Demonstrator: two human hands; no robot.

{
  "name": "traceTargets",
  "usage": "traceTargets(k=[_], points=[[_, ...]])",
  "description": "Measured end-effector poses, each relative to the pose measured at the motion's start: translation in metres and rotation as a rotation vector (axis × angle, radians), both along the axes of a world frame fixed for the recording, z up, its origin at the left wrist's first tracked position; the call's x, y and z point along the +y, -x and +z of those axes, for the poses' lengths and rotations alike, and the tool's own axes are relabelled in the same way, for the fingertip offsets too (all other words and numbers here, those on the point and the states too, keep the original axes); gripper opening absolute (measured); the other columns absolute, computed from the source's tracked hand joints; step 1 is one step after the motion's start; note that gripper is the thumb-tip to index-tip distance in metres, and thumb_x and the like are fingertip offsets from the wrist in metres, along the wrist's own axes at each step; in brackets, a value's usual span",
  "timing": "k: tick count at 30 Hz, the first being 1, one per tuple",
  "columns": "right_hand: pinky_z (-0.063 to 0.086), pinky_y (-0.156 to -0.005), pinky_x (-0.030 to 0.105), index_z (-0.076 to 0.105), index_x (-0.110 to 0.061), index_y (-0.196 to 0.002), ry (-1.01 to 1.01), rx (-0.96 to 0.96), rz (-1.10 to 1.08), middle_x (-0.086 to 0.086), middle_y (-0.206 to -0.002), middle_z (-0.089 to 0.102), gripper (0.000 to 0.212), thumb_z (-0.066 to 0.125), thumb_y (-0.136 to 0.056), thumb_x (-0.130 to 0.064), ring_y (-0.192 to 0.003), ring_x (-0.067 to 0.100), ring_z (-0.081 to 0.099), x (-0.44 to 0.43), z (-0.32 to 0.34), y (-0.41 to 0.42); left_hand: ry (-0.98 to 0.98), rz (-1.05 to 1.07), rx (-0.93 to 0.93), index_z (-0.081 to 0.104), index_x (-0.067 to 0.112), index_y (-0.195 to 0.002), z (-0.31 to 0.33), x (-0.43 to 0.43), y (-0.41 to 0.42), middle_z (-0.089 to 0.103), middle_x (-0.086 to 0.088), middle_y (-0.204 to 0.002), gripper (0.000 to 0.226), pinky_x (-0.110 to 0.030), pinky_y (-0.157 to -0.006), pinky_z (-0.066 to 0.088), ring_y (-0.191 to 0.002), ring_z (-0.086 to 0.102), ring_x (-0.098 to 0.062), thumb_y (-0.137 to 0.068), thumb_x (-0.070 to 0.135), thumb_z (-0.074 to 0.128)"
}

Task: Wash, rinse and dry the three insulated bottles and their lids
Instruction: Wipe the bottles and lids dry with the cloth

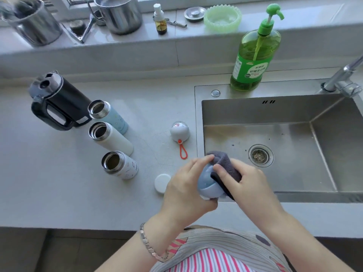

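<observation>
Three open insulated bottles stand in a row on the grey counter: a pale blue bottle (113,117) at the back, a white bottle (111,138) in the middle and a patterned white bottle (121,165) nearest me. My left hand (184,187) grips a blue lid (208,183) over the counter's edge by the sink. My right hand (245,183) holds a dark grey cloth (224,163) against that lid. A domed white lid with an orange loop (179,132) and a flat white lid (162,182) lie on the counter.
A steel sink (294,114) with a drain strainer (260,155) lies to the right, the tap (345,79) at its far corner. Green dish soap (253,57) stands behind it. A black kettle (57,101) sits left of the bottles. Steel pots and a green bowl (222,17) line the sill.
</observation>
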State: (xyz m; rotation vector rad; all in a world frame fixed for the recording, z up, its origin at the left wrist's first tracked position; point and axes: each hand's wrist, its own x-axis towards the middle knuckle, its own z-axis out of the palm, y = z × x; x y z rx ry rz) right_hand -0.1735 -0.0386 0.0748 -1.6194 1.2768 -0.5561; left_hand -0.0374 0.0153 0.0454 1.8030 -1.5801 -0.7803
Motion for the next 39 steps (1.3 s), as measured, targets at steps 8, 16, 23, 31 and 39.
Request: traceTargets(k=[8,16,23,31,39], points=[[0.038,-0.052,0.007,0.062,-0.033,-0.080,-0.191,0.069,0.037,-0.019,-0.064,0.064,0.014,0.058,-0.089,-0.024,-0.063,-0.006,0.056,0.007,-0.028,-0.008,-0.340,0.480,0.034,0.045,0.038,-0.118,-0.035,0.072,-0.084,0.053,0.011,-0.104,0.070,-0.023,-0.082,0.041,-0.100,0.051,-0.014,-0.060,0.031,0.083],[0.027,-0.030,0.014,0.062,-0.014,-0.085,-0.222,0.087,-0.080,0.022,-0.069,0.060,0.011,0.055,-0.091,-0.019,-0.034,0.015,0.044,0.003,-0.032,-0.008,-0.401,0.782,-0.194,0.050,0.022,-0.129,-0.086,0.104,-0.183,0.046,-0.007,-0.121,0.072,-0.037,-0.096,0.033,-0.117,0.041,-0.028,-0.064,0.021,0.080],[0.028,-0.031,0.014,0.062,-0.015,-0.083,-0.181,0.089,-0.100,0.019,-0.063,0.058,0.011,0.055,-0.092,-0.017,-0.031,0.009,0.043,0.002,-0.031,-0.006,-0.383,0.756,-0.072,0.037,0.013,-0.142,-0.118,0.094,-0.212,0.044,-0.008,-0.141,0.084,-0.034,-0.103,0.033,-0.128,0.039,-0.028,-0.070,0.011,0.079],[0.031,-0.034,0.010,0.064,-0.023,-0.083,-0.229,0.084,-0.182,0.004,-0.060,0.062,0.012,0.057,-0.091,-0.018,-0.036,0.003,0.049,0.011,-0.042,0.010,-0.187,0.591,-0.462,0.054,0.003,-0.125,-0.101,0.086,-0.135,0.047,-0.023,-0.128,0.066,-0.051,-0.094,0.039,-0.111,0.048,-0.043,-0.063,0.000,0.076],[0.038,-0.042,0.015,0.064,-0.030,-0.087,-0.239,0.064,-0.220,-0.007,-0.059,0.064,0.011,0.056,-0.091,-0.024,-0.044,0.002,0.052,0.007,-0.051,0.027,-0.498,0.202,-0.381,0.028,0.021,-0.142,-0.112,0.023,-0.090,0.032,0.000,-0.141,0.080,-0.028,-0.102,0.028,-0.128,0.031,-0.022,-0.076,0.043,0.067]])
